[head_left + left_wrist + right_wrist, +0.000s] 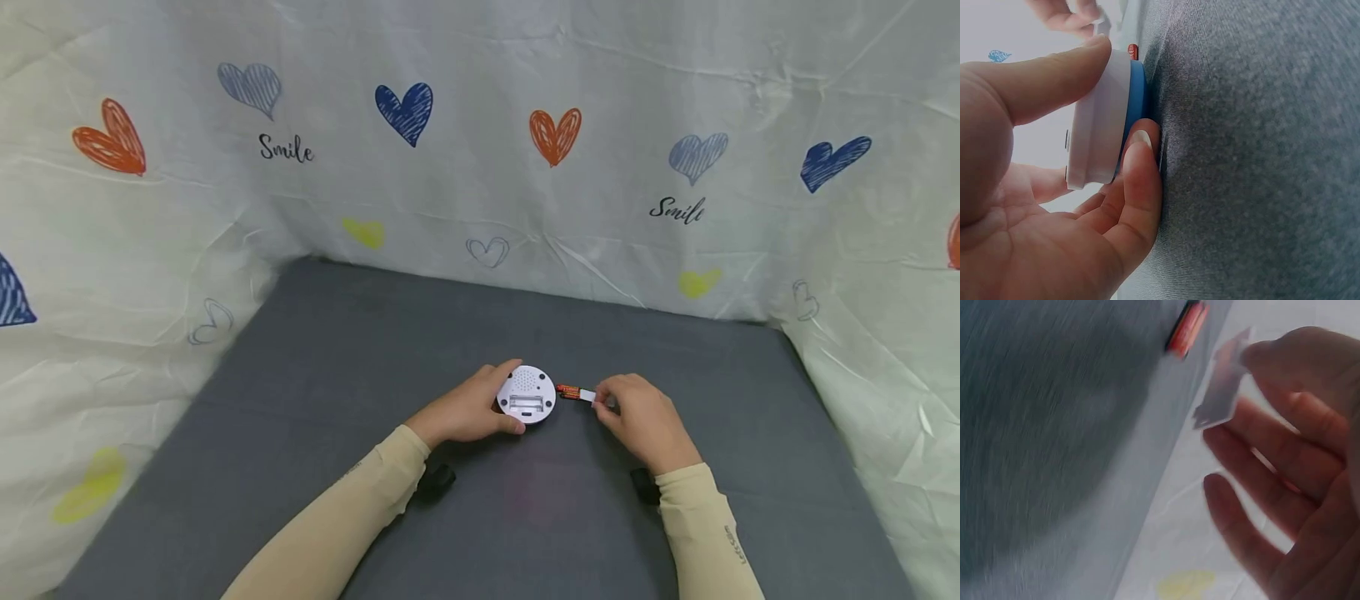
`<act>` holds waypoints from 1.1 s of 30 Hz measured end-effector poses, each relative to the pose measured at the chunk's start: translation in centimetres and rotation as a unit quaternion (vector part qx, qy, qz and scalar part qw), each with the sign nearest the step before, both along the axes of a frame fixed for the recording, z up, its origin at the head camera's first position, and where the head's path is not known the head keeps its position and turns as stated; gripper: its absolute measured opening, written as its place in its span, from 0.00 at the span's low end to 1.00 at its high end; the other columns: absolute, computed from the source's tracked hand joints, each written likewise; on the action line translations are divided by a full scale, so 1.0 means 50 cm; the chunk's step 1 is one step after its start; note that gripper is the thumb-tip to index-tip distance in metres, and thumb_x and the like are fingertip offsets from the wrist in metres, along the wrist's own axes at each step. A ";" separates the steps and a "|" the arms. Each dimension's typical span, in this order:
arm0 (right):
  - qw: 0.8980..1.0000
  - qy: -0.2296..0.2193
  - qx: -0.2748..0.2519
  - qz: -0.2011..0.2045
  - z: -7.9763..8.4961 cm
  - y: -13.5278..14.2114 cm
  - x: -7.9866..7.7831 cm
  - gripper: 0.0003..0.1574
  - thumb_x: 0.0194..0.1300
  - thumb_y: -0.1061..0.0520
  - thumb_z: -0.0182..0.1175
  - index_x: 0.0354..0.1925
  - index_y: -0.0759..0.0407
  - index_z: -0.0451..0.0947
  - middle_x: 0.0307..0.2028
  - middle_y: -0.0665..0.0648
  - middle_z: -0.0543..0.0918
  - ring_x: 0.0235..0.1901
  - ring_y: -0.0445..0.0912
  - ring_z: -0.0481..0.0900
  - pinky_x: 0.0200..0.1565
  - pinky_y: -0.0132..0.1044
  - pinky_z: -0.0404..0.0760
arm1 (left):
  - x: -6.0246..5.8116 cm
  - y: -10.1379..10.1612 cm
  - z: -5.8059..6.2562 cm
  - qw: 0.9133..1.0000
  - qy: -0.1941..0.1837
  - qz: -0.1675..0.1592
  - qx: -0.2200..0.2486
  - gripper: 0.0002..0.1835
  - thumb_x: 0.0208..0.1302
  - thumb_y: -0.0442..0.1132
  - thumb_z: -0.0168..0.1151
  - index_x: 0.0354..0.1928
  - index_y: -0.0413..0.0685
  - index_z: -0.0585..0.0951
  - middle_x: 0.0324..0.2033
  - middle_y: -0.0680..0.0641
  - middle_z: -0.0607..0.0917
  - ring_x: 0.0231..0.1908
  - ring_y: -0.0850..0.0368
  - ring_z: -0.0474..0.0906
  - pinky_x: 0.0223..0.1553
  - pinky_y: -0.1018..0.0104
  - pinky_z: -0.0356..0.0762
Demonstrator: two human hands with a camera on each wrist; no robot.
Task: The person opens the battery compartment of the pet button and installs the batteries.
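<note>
My left hand (474,410) grips a round white device (529,384) by its left side, thumb near its front rim. An uncovered battery compartment (527,404) and several dark round feet show on its upturned underside. In the left wrist view a blue part (1137,94) of the device faces the dark cloth, with fingertips round its edge. Between thumb and fingers my right hand (643,418) pinches a small white battery cover (1221,390), just right of the device. Red-and-black batteries (568,391) lie on the cloth between the device and the cover.
Dark grey cloth (360,333) covers the table. Behind and at both sides hangs a white sheet (480,183) printed with hearts and "Smile". Dark wrist camera pieces (438,481) sit below each wrist, at the cuffs of the beige sleeves (352,508).
</note>
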State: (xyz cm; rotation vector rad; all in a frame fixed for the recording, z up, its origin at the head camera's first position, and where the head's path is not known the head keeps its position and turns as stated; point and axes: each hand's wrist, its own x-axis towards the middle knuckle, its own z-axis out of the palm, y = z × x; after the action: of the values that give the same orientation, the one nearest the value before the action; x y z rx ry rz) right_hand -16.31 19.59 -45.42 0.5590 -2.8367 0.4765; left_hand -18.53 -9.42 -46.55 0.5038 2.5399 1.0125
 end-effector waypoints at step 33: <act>0.999 -0.004 0.012 -0.045 -0.034 -0.072 -0.058 0.03 0.66 0.60 0.76 0.40 0.55 0.94 0.37 0.57 0.91 0.41 0.56 0.88 0.44 0.53 0.86 | -0.002 0.000 -0.004 1.000 -0.008 0.000 0.000 0.58 0.64 0.52 0.81 0.88 0.56 0.55 0.70 0.40 0.73 0.57 0.52 0.75 0.64 0.52 0.73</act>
State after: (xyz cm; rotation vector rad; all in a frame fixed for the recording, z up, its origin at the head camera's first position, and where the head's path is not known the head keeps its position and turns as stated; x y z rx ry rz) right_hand -19.22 16.01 -47.14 0.4311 -2.8638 0.4289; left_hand -18.61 -9.44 -46.77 0.4930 2.5267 1.0131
